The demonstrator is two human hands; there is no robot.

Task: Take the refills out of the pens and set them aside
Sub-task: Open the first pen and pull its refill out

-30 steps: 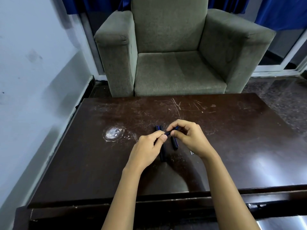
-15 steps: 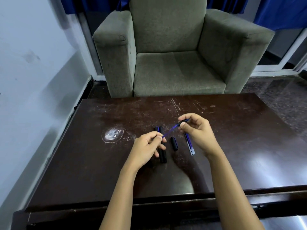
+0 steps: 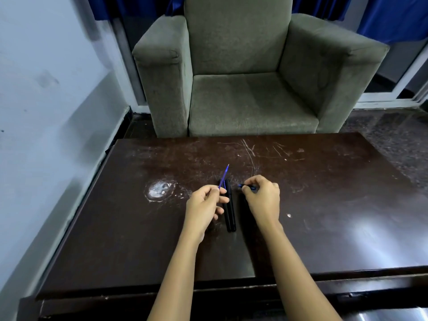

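Two hands work over a dark, scratched table (image 3: 324, 193), and between them lie two black pens (image 3: 229, 205), side by side and touching, their length running away from the person. One refill (image 3: 224, 177) is in plain sight: a thin blue tube with a pale tip, tilted up and away — its tip points toward the far edge of the table, above the far ends of the pens. The left hand (image 3: 203, 207) pinches its lower end between thumb and forefinger, the other fingers curled loosely beneath. The right hand (image 3: 264, 200) is closed narrowly around one short blue piece (image 3: 246, 186), which sticks out leftward from its fingertips and lies nearly level just above the table; whether it is a pen part or another refill cannot be told. The right hand sits just beside the pens, on their right, and hides the table under it. Left of the hands, well apart from the pens, is one round whitish worn patch (image 3: 159, 189) on the tabletop, and one small white speck (image 3: 289, 215) lies to the right of the right hand. Beyond the table stands one grey-green armchair (image 3: 243, 100), with blue curtains (image 3: 393, 17) behind it and a pale wall (image 3: 46, 112) to the left.
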